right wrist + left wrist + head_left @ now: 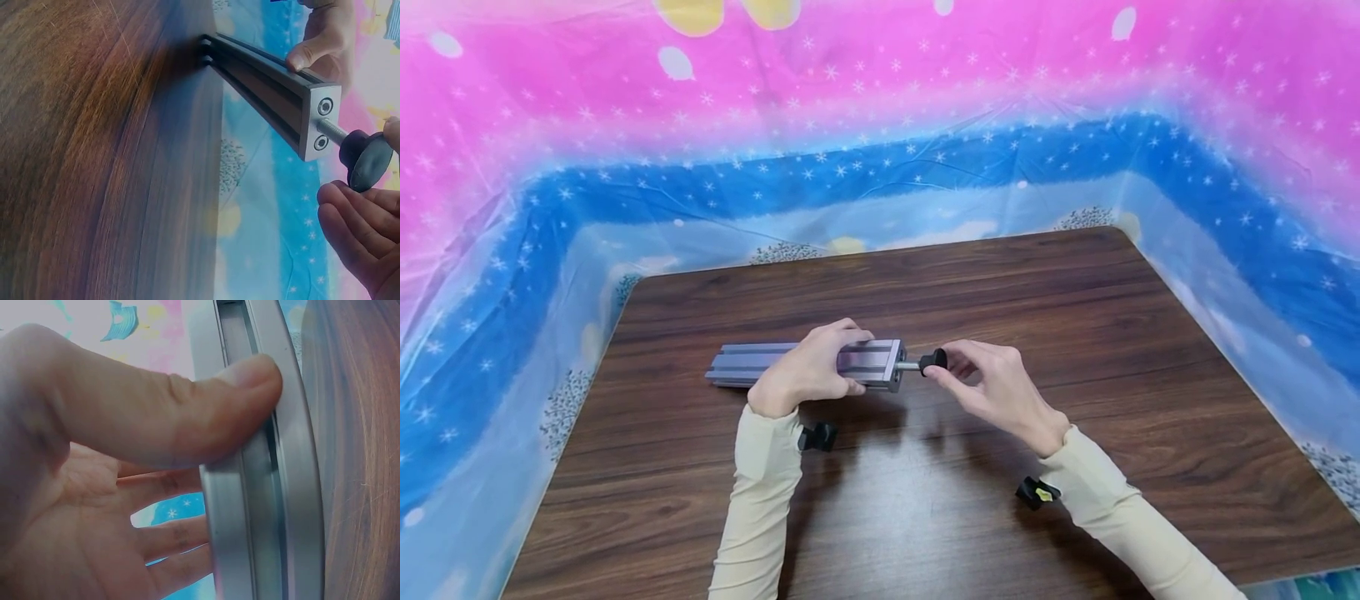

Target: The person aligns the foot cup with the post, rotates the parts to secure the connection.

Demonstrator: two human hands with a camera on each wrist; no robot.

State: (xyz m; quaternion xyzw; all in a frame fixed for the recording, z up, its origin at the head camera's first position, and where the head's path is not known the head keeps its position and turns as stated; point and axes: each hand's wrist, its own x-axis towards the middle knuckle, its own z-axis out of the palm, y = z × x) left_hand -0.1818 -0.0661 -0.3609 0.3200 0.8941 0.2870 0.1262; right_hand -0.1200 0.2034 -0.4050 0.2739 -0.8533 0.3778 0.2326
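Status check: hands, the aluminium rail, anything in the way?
Left hand grips rail. Right hand pinches black knob at rail's end. Nothing obstructing.

I see a silver-grey aluminium bar (805, 364) with a black knob (934, 361) at its end, lying on a dark brown wood-grain table (1000, 292). Both sleeves (763, 492) are cream. The backdrop cloth (880, 108) behind runs pink into blue, dotted with white stars and pale yellow patches.
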